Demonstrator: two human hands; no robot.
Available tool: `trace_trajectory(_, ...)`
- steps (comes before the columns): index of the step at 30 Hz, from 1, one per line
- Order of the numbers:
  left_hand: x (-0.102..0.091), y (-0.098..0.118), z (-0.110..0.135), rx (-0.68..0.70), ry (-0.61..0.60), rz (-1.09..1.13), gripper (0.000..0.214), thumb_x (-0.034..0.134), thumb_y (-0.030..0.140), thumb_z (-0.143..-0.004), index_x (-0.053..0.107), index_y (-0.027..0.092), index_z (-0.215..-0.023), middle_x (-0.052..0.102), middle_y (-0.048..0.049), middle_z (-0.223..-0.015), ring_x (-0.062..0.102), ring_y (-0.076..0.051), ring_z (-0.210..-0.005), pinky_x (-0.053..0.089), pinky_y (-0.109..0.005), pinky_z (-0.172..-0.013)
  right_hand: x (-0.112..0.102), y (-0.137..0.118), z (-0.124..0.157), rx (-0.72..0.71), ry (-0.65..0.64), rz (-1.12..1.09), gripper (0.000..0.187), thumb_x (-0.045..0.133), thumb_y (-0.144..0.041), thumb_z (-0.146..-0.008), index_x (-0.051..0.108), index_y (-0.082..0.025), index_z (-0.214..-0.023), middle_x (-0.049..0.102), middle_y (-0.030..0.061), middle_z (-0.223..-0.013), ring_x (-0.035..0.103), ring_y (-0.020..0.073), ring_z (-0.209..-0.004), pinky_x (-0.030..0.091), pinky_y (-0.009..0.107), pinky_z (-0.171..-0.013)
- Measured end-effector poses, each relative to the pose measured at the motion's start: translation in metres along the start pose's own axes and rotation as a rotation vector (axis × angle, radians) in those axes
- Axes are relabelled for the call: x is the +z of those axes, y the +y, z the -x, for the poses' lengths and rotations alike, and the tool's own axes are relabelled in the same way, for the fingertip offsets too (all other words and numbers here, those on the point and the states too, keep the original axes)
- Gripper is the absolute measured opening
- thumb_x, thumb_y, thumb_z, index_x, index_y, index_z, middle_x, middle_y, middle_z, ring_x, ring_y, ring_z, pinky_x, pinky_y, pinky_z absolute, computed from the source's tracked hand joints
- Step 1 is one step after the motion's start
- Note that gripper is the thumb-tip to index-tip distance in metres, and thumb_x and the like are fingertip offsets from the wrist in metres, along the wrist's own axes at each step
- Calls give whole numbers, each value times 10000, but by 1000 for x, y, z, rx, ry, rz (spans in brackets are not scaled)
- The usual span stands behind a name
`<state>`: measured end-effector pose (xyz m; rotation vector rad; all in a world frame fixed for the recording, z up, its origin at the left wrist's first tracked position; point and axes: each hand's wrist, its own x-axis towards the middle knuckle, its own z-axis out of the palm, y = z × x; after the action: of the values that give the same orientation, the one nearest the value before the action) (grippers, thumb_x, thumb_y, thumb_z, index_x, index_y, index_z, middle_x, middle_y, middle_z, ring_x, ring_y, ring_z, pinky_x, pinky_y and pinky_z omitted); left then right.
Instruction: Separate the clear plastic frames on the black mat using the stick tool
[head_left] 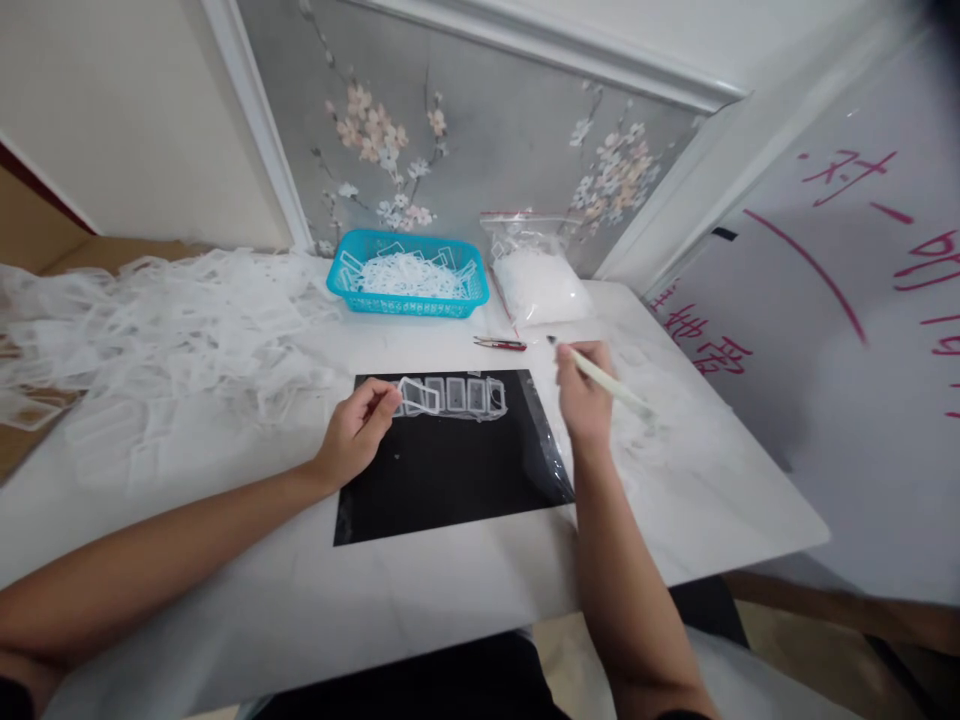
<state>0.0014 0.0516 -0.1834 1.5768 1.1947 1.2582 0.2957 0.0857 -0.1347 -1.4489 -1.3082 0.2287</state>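
Observation:
A black mat (450,470) lies on the white table (420,590). Along its far edge runs a strip of clear rectangular plastic frames (457,395). My left hand (356,430) pinches the left end of that strip, lifting one frame slightly. My right hand (583,395) hovers just right of the mat, closed round a pale, slender tool (604,378) with a dark tip that points up and to the left.
A turquoise basket (409,272) of white plastic pieces stands at the back, with a clear zip bag (536,275) of white bits beside it. Red-handled tweezers (499,344) lie behind the mat. Heaps of white plastic frames (150,330) cover the left. A whiteboard (825,300) leans at right.

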Motion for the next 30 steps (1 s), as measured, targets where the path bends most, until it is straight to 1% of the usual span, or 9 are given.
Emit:
trace_trajectory(3, -2, -1, 1, 69, -7, -108, 253, 537, 425, -970, 576, 184, -904, 500, 39, -626, 463, -86, -541, 383, -205, -532, 23, -38, 39, 68, -449, -254, 295, 435, -446, -997, 540, -249, -1190, 668, -15, -728, 552, 142, -560, 472, 298, -621)
trace_trajectory(5, -3, 0, 1, 144, -49, -213, 226, 529, 388, -975, 600, 182, -912, 576, 17, -693, 513, -90, -582, 410, -205, -569, 34, -55, 61, 26, -697, -342, 268, 396, -429, -1017, 570, -257, -1128, 704, 7, -828, 626, 146, -671, 492, 302, -716)
trace_trajectory(7, -4, 0, 2, 225, -125, -311, 204, 520, 353, -979, 621, 183, -929, 638, 2, -747, 563, -95, -619, 432, -200, -596, 40, -62, 76, 8, -821, -384, 253, 427, -432, -1008, 582, -240, -951, 696, 18, -875, 645, 155, -773, 486, 302, -760)
trace_trajectory(12, -6, -4, 1, 376, -231, -440, 191, 510, 319, -985, 653, 193, -996, 723, -19, -824, 625, -103, -629, 468, -203, -616, 46, -56, 80, 194, -798, -458, 390, 633, -502, -879, 402, -234, -716, 609, -21, -697, 604, 155, -684, 472, 288, -677)
trace_trajectory(17, -5, -8, 0, 593, -277, -559, 161, 534, 271, -975, 672, 194, -943, 697, -14, -718, 622, -115, -611, 460, -230, -625, 54, -46, 73, 331, -818, -549, 487, 741, -508, -772, 351, -236, -666, 576, -34, -646, 604, 149, -644, 479, 281, -634)
trace_trajectory(19, -5, -8, 1, 607, -297, -578, 153, 538, 271, -971, 671, 201, -944, 691, -9, -715, 619, -114, -613, 456, -233, -628, 56, -44, 74, 364, -836, -603, 504, 775, -499, -732, 349, -237, -670, 596, -33, -669, 602, 139, -629, 487, 277, -622)
trace_trajectory(24, -1, -3, 1, 316, -267, -477, 219, 546, 386, -960, 607, 198, -1056, 666, 15, -747, 558, -92, -561, 435, -210, -580, 59, -42, 75, 422, -833, -690, 503, 784, -497, -718, 352, -242, -697, 622, -33, -669, 678, 164, -637, 530, 294, -632)
trace_trajectory(27, 1, 1, -2, 136, -306, -362, 264, 517, 442, -965, 603, 195, -999, 671, 7, -790, 564, -106, -603, 440, -220, -598, 59, -42, 75, 419, -822, -706, 485, 782, -469, -734, 354, -242, -703, 624, -33, -684, 687, 165, -643, 535, 296, -645)
trace_trajectory(30, 2, 7, -4, 25, -369, -264, 298, 499, 460, -969, 627, 194, -930, 635, 21, -733, 537, -104, -595, 425, -219, -591, 59, -42, 75, 395, -812, -714, 463, 773, -458, -751, 364, -245, -711, 627, -33, -684, 674, 165, -646, 535, 307, -661)
